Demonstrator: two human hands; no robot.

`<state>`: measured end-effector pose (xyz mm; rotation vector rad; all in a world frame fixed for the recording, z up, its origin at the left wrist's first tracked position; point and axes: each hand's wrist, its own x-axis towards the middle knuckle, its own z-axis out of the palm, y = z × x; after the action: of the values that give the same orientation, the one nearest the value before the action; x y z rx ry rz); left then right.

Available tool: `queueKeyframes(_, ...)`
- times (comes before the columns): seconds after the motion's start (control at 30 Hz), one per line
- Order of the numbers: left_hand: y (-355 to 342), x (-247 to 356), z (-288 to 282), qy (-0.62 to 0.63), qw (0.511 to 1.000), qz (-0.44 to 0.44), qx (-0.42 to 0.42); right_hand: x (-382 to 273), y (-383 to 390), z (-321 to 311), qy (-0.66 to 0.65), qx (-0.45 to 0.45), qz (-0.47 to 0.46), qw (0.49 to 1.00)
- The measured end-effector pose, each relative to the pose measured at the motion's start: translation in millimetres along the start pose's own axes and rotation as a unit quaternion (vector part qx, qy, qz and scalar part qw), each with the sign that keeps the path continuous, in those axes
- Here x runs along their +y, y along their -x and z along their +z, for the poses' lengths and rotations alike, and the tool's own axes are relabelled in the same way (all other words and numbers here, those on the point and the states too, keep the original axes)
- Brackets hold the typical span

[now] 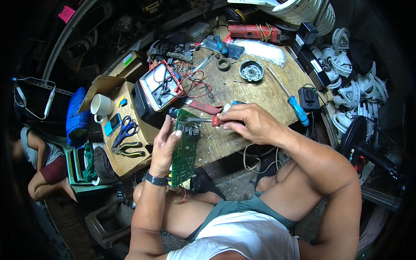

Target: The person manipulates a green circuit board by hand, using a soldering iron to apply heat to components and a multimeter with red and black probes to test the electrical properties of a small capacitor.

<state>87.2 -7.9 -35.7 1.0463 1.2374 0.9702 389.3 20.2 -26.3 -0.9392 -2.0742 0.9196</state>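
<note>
Over the near edge of the counter (234,96), you have the green circuit board (184,154) tilted steeply up, its long side toward you. Your left grip (163,145) is closed on its left edge, thumb at the near side. Your right grip (249,123) is clenched round the red-handled screwdriver (218,121), whose metal shaft reaches across the board's upper part, just above the grey components (189,131); whether its tip presses on anything is too small to tell.

As a judgement, you look partway through: the board is in hand and the tool is at it, while those components and the loose wires (181,197) at the lower end appear attached. What has been finished, and how much is left, you cannot read from this view. The blue-handled screwdriver (297,109) lies unused to your right.
</note>
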Motion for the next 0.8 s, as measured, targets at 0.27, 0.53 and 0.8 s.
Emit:
queueKeyframes(0.27, -0.9, -3.0, -1.1, 0.013, 1.0, 0.011, -0.006, -0.8, 0.1, 0.1, 0.007, -0.002, -0.013, 1.0)
queueKeyframes(0.53, 0.3, 1.7, 2.9, 0.02, 1.0, 0.005, -0.01, -2.9, -0.3, -1.6, 0.05, -0.003, -0.022, 0.998)
queueKeyframes(0.8, -2.3, -1.1, 1.2, 0.019, 1.0, 0.007, -0.015, -7.3, -1.1, -4.9, 0.014, -0.004, 0.013, 1.0)
